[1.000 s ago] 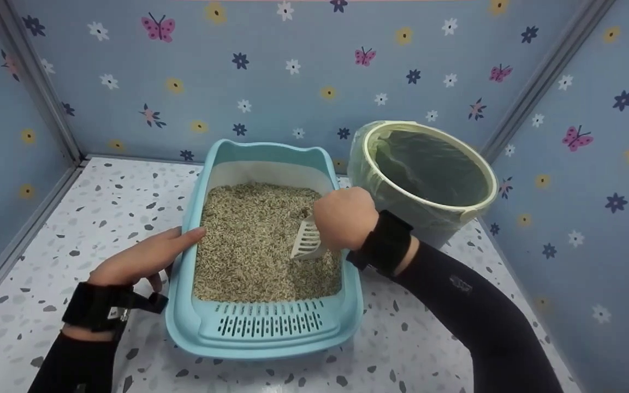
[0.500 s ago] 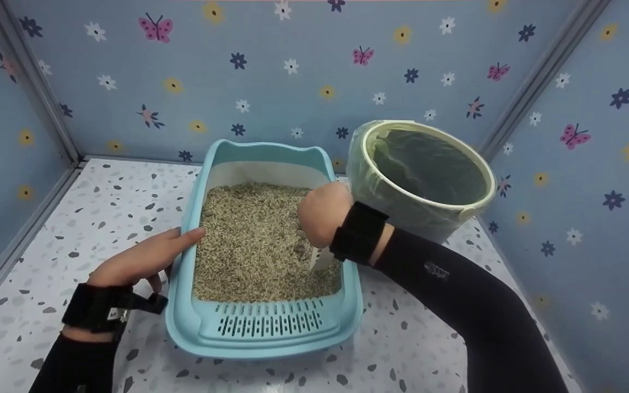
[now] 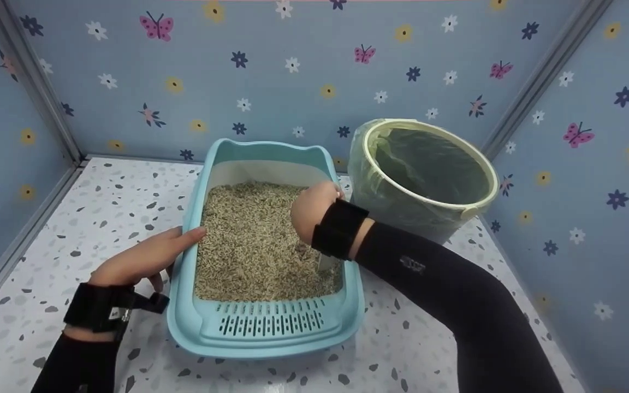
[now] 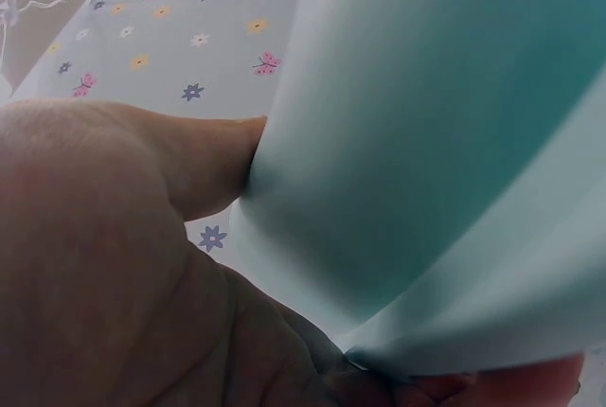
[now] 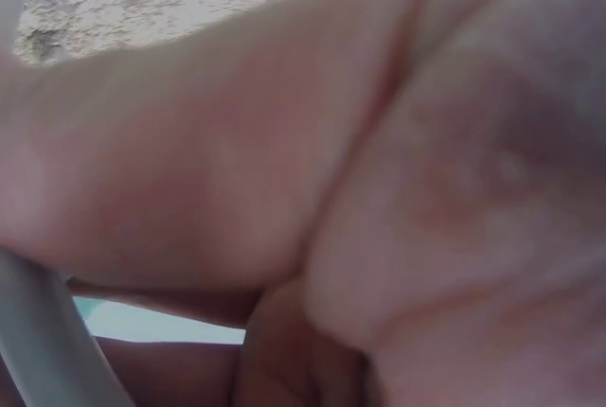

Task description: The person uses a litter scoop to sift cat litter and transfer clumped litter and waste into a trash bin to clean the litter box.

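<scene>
A blue litter box (image 3: 262, 349) filled with grainy tan litter (image 3: 249, 240) stands on the speckled surface. My left hand (image 3: 140, 259) grips its left rim, thumb on top and fingers underneath; the left wrist view shows the thumb against the blue wall (image 4: 398, 142). My right hand (image 3: 314, 210) is curled round the handle (image 5: 47, 331) of a slotted litter scoop, low over the right side of the litter. Only a pale part of the scoop (image 3: 325, 263) shows below the right wrist, its blade tilted down at the litter; the rest is hidden by hand and wristband.
A round bin (image 3: 391, 202) with a cream rim and a clear greenish liner bag stands close behind the box on the right. Flower-patterned panels (image 3: 271, 76) enclose the back and both sides. The speckled white surface (image 3: 101, 218) runs round the box.
My right hand has moved left with the scoop and turned, so the slotted blade that faced the camera now points down at the litter. The left hand stays on the rim.
</scene>
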Tool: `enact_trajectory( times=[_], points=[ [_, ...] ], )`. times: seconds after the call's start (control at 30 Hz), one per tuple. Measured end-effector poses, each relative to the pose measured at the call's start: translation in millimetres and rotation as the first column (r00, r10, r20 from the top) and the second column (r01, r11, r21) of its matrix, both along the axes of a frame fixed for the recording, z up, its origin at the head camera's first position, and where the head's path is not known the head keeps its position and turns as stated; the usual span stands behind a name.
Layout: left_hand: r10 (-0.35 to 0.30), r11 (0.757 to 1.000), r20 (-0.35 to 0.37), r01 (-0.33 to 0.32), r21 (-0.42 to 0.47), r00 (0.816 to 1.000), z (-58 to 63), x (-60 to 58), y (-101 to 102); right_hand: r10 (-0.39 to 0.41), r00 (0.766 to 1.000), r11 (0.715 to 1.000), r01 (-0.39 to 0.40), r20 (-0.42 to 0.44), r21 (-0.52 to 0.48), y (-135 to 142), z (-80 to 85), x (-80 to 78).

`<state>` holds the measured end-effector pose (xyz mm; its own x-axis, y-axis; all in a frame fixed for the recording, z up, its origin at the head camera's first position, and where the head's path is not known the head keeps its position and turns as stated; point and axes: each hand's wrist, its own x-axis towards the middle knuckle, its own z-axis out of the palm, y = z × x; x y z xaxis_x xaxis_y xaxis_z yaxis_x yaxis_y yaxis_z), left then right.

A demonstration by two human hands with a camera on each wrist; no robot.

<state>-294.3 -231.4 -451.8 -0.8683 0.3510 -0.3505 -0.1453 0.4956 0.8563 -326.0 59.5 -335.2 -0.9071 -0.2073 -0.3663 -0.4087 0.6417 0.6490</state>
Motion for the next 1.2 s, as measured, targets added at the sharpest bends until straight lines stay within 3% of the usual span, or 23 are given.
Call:
enact_trajectory(
  times=[0.43,0.73,0.97,1.2],
  points=[
    [-0.008,1.0,-0.01,0.008,-0.004,1.0,2.8,1.3,3.6,0.073,0.992,0.986,-0.056,0.106,-0.159,24.0,-11.1,-40.6],
    [0.008,1.0,-0.017,-0.008,-0.006,1.0,4.0,0.7,1.6,0.106,0.985,0.953,-0.06,0.139,-0.299,37.2,-11.7,-46.8],
    [0.005,1.0,-0.015,-0.005,-0.005,1.0,3.1,0.4,0.4,0.081,0.975,0.952,-0.014,0.208,-0.305,39.8,-14.6,-51.6],
    [0.02,1.0,0.013,-0.02,-0.011,1.0,-1.4,0.2,-0.2,0.086,0.976,0.93,-0.007,0.199,-0.368,46.3,-17.1,-50.1]
  ],
)
